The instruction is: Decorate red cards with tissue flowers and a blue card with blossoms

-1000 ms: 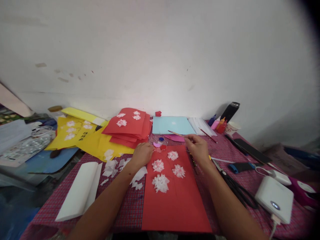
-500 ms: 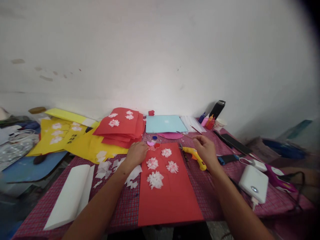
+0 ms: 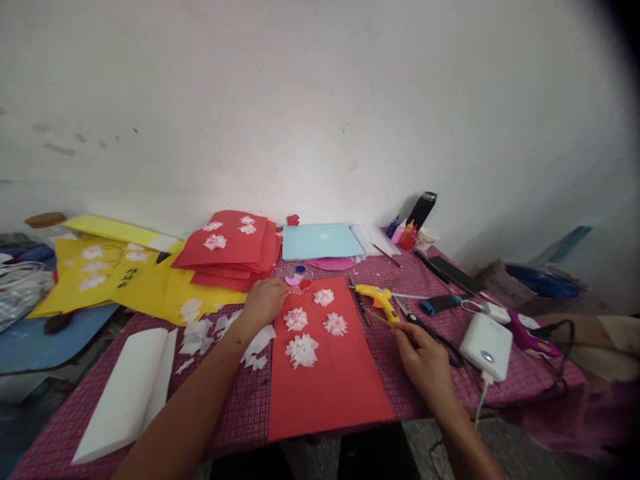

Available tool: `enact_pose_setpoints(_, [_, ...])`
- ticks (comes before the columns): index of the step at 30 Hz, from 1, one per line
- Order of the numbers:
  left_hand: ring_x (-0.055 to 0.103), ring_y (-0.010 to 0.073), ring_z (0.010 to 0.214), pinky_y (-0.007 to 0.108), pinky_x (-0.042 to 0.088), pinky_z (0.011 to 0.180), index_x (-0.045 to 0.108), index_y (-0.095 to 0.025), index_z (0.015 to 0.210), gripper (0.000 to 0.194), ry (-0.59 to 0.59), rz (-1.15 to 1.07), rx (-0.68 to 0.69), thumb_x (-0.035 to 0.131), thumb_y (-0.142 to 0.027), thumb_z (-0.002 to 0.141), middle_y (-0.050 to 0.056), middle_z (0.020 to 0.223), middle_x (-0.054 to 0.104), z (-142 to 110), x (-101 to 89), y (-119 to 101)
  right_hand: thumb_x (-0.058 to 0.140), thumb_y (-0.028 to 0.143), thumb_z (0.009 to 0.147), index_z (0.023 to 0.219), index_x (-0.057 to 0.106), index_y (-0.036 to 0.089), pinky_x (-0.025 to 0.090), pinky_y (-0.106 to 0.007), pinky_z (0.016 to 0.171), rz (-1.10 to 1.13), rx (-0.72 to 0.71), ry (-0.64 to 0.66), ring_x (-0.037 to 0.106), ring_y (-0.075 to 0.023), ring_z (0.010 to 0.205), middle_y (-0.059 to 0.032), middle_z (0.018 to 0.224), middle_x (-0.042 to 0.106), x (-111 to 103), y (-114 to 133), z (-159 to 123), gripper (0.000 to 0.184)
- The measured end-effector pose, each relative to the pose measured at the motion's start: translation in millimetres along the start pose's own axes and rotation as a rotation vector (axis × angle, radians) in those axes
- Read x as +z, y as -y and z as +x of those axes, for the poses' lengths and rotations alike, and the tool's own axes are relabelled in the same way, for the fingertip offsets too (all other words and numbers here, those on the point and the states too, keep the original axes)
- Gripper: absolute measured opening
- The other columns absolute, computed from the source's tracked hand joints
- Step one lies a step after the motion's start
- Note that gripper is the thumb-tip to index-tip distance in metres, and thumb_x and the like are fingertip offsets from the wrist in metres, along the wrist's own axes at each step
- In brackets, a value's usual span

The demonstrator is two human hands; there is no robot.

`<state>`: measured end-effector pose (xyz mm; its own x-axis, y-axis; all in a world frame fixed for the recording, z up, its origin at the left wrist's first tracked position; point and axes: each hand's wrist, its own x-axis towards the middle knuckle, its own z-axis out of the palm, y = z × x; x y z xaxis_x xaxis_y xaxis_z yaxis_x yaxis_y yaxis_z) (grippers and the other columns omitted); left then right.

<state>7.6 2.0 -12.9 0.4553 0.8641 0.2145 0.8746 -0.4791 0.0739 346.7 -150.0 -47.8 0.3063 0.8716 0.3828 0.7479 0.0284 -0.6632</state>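
A red sheet (image 3: 333, 393) lies before me with four fluffy paper flowers on it. Three have pinkish middles; the lowest flower (image 3: 302, 351) looks all white. My left hand (image 3: 265, 298) rests, open, at the sheet's upper left edge, beside a small clear paint palette (image 3: 294, 281) with pink, red and blue wells. Right of the sheet, my right hand (image 3: 425, 360) is closed around a thin paintbrush (image 3: 380, 319), its tip pointing left toward the sheet. A yellow glue gun (image 3: 379, 298) lies just beyond that hand, and scissors (image 3: 425, 328) lie behind it.
White paper scraps (image 3: 197, 337) and a folded white sheet (image 3: 123, 393) lie left. Red sheets with flowers (image 3: 230, 240) and yellow sheets (image 3: 145, 280) are behind. A light blue sheet (image 3: 320, 241), paint bottles (image 3: 407, 233), a utility knife (image 3: 440, 304) and a power bank (image 3: 486, 347) are around.
My right hand with the paintbrush has come down and nearer me, from the sheet's top right corner to beside its right edge. My left hand stays by the palette. The view has turned right.
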Motion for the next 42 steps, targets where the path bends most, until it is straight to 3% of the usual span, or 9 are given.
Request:
enact_pose_setpoints(10, [0.061,0.0242,0.098,0.037,0.042,0.085,0.071,-0.021,0.098,0.03,-0.003,-0.023,0.005,0.042,-0.03,0.095,0.009,0.101,0.069,0.3,3.2,3.2,0.051,0.025,0.086,0.092,0.067,0.021,0.049,-0.035,0.074,-0.4,-0.096,0.065,0.069,-0.0254,0.082,-0.0091,0.09,0.074,-0.9,10.3,-3.5,0.018])
enact_pose_setpoints(16, [0.061,0.0243,0.095,0.037,0.042,0.083,0.07,-0.021,0.093,0.029,0.0,-0.001,0.013,0.042,-0.03,0.095,0.008,0.099,0.07,0.4,3.1,2.8,0.052,0.024,0.086,0.088,0.067,0.02,0.049,-0.036,0.075,-0.514,-0.147,0.083,0.067,-0.0267,0.084,-0.0109,0.088,0.071,0.9,17.6,-1.3,0.015])
enact_pose_setpoints(23, [0.061,0.0249,0.098,0.037,0.042,0.084,0.07,-0.021,0.097,0.03,-0.006,-0.013,0.007,0.041,-0.03,0.096,0.009,0.101,0.07,0.4,4.8,2.7,0.053,0.026,0.086,0.091,0.067,0.022,0.049,-0.039,0.087,-0.328,-0.228,0.062,0.065,-0.0272,0.093,-0.0105,0.096,0.071,3.1,18.4,-7.7,0.015])
enact_pose_setpoints(29, [0.061,0.0262,0.098,0.039,0.042,0.084,0.07,-0.019,0.097,0.031,-0.011,-0.014,-0.03,0.04,-0.031,0.097,0.011,0.101,0.069,0.7,5.5,0.7,0.05,0.032,0.09,0.092,0.066,0.023,0.05,-0.034,0.075,-0.238,-0.172,0.276,0.068,-0.025,0.085,-0.0073,0.094,0.073,10.2,36.7,-15.0,0.019])
enact_pose_setpoints(36, [0.061,0.0261,0.096,0.039,0.043,0.086,0.071,-0.018,0.096,0.034,-0.003,-0.015,-0.046,0.04,-0.031,0.096,0.012,0.1,0.069,1.3,4.9,-1.0,0.051,0.032,0.088,0.096,0.067,0.021,0.049,-0.034,0.073,-0.233,-0.157,0.279,0.068,-0.0248,0.081,-0.0081,0.093,0.073,17.2,50.3,-9.3,0.021])
enact_pose_setpoints(42, [0.062,0.0261,0.091,0.039,0.043,0.082,0.07,-0.018,0.091,0.032,-0.007,-0.017,-0.038,0.04,-0.028,0.095,0.012,0.097,0.069,2.8,7.3,-0.2,0.052,0.032,0.085,0.09,0.067,0.021,0.05,-0.032,0.068,-0.09,-0.069,0.297,0.068,-0.023,0.073,-0.0055,0.083,0.073,21.4,50.7,-4.7,0.019])
